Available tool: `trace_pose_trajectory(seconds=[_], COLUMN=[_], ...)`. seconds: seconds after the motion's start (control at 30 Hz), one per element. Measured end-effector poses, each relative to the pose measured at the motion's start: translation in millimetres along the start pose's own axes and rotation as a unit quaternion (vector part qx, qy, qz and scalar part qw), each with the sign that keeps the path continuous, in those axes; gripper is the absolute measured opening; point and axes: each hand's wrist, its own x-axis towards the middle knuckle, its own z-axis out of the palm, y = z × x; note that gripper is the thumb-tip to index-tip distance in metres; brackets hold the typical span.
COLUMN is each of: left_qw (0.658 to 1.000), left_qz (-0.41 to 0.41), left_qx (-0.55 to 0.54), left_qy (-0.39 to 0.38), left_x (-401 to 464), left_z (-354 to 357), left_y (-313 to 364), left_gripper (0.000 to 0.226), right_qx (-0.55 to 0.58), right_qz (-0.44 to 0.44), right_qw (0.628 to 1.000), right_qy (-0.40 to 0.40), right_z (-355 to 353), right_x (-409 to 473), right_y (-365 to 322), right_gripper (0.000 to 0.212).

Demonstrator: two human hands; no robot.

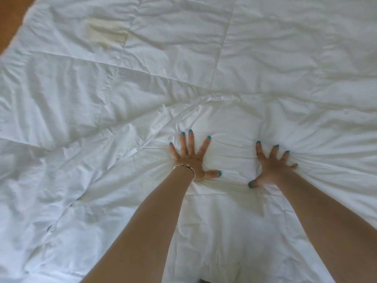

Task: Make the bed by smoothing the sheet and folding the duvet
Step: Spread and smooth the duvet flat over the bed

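Note:
A white quilted duvet [142, 82] is spread out and fills nearly the whole view, with stitched seams and many creases. My left hand [190, 158] presses flat on it near the middle, fingers spread and straight, a thin bracelet on the wrist. A little to the right, my right hand [272, 166] also presses down with splayed fingers. The fabric bunches into radiating folds around both palms. A raised fold runs from the left side toward my left hand.
A yellowish patch [107, 31] shows on the duvet at the upper left. A strip of brown wooden floor [10, 19] lies beyond the duvet's top left edge.

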Motion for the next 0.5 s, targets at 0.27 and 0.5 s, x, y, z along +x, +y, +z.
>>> trace_pose_trajectory(seconds=[0.27, 0.5], left_qw=[0.930, 0.916], left_qz=[-0.056, -0.121], left_qx=[-0.110, -0.029], left_qy=[0.347, 0.381], left_x=[-92.0, -84.1], left_z=[22.7, 53.4], left_y=[-126.6, -249.6], left_gripper=[0.087, 0.075], right_qx=[-0.008, 0.231], right_qz=[0.028, -0.113], right_qw=[0.967, 0.940], right_qy=[0.253, 0.222], right_z=[-4.3, -45.2], right_x=[-83.2, -113.7], right_y=[-126.6, -303.6], right_gripper=[0.057, 0.079])
